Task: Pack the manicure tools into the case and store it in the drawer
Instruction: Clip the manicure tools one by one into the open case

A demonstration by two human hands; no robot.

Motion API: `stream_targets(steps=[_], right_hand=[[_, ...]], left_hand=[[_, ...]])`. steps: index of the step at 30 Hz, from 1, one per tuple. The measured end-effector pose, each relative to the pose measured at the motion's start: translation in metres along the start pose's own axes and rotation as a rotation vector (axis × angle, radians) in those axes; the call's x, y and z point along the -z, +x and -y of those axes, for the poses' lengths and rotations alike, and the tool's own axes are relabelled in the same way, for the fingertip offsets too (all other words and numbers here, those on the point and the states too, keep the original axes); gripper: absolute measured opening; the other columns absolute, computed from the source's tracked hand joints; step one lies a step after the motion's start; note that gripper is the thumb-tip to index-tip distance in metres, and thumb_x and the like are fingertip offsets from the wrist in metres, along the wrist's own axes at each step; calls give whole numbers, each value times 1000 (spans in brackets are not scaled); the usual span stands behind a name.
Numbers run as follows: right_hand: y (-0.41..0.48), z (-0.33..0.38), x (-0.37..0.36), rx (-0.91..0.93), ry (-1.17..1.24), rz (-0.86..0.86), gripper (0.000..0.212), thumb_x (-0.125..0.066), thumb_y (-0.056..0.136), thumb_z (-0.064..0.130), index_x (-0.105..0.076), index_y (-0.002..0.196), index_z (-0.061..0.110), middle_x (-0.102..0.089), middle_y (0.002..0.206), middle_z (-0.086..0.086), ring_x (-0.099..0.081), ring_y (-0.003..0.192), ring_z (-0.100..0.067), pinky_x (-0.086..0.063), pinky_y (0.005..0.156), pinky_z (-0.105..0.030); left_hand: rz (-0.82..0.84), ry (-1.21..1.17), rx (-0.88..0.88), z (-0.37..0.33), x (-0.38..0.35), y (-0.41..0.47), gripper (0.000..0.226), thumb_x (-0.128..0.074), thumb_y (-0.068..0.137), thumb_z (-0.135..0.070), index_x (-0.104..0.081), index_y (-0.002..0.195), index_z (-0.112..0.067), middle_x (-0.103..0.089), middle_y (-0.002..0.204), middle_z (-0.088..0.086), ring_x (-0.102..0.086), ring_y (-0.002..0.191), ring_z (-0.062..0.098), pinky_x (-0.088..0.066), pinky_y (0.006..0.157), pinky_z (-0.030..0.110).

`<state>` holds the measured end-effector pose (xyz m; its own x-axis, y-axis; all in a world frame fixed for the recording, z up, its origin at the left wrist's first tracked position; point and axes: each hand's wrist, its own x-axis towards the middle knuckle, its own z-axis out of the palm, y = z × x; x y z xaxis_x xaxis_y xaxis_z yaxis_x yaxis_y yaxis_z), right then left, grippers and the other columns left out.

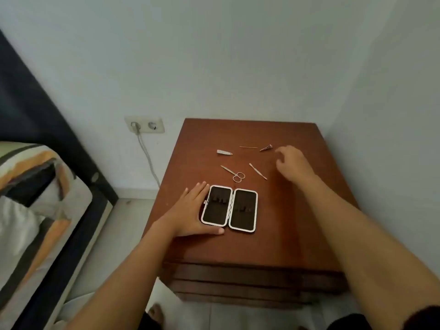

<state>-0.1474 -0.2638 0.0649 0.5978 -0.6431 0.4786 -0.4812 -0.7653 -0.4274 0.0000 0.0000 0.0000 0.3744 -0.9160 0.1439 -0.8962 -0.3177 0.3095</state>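
Case (229,208) lies open, left hand (190,210) flat beside it, right hand (294,164) loosely spread.

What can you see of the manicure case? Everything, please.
The manicure case lies fully open and flat on the wooden nightstand, near its left front. Two rounded-rectangle halves join at a centre hinge, each with a pale, metallic-looking rim and a dark lining with strap loops. No tools are in it. A small clasp sticks out on the left edge. The left hand rests flat against its left half, thumb along the near edge. The right hand is apart from it.
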Motion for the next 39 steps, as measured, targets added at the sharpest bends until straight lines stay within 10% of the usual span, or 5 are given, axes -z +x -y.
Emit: stream_targets(steps=[6,20,29,34,39], right_hand=[[15,-11,6,12,-84,110,52,-39,87,2,-39,138,12,-32,150,-10,-27,138,-27,-23,115,-37],[46,-26,-129,-42,144,69,21,-49,90,8,-66,101,5,-57,102,-19,-54,95,-31,-35,76,-27],[38,1,-219,47,301,675,9,-65,83,15,-70,90,14,-62,83,3,-56,71,-10,-41,61,-5],[39,0,-267,30,294,769,11,-71,78,20,-63,84,18,-64,84,0,-60,76,-15,-50,80,-32],[39,4,-285,37,246,802,8,-74,76,20,-68,80,16,-67,80,0,-61,76,-12,-53,77,-28]], left_hand=[[-87,88,-169,-20,-20,-15,127,-51,56,-86,5,151,-23,7,157,-14,16,140,-4,12,117,32],[-95,-42,20,38,-93,57,121,-50,55,-86,-12,150,-22,-12,158,-11,-1,143,-1,10,117,39],[-19,-75,98,89,-154,95,112,-45,64,-83,-12,151,-21,-10,159,-9,5,141,-3,7,118,37],[49,-37,150,110,-176,104,117,-40,63,-87,-5,151,-18,-3,160,-4,7,144,4,7,118,39],[82,14,187,116,-185,107,124,-33,59,-91,0,151,-15,4,160,2,13,144,9,9,118,38]])
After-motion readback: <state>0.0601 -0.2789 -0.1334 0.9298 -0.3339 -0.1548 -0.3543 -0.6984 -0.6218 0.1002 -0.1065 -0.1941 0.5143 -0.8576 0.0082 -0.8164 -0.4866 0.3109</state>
